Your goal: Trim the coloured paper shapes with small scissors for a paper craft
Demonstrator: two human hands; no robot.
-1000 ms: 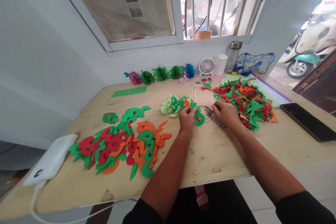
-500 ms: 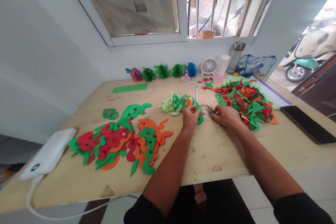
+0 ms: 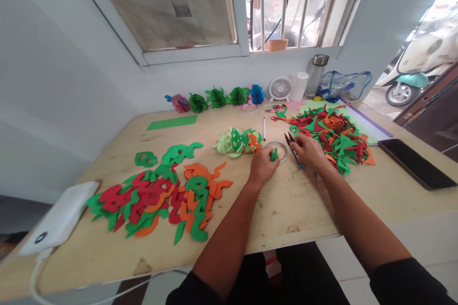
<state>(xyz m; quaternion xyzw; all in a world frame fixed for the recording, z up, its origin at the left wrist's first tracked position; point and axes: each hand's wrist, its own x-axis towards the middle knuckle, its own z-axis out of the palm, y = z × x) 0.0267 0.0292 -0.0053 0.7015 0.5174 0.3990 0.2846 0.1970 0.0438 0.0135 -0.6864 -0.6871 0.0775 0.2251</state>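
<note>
Wood lies open on your bench [image 3: 275, 214] between your forearms, down to the near edge. Your right hand [image 3: 310, 150], just beside a heap of scraps [image 3: 334, 140], is closed around scissors [image 3: 292, 146], their blades parted. Your left hand [image 3: 263, 167] pinches a small piece of green paper [image 3: 274, 154] near the ring [image 3: 285, 158] between both hands.

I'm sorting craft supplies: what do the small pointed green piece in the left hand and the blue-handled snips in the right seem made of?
Small pointed green piece: probably matte paper, from its flat colour and crisp edge.
Blue-handled snips: dark, dull blades, likely metal, being thin and pointed; handle material unclear, partly hidden.
</note>
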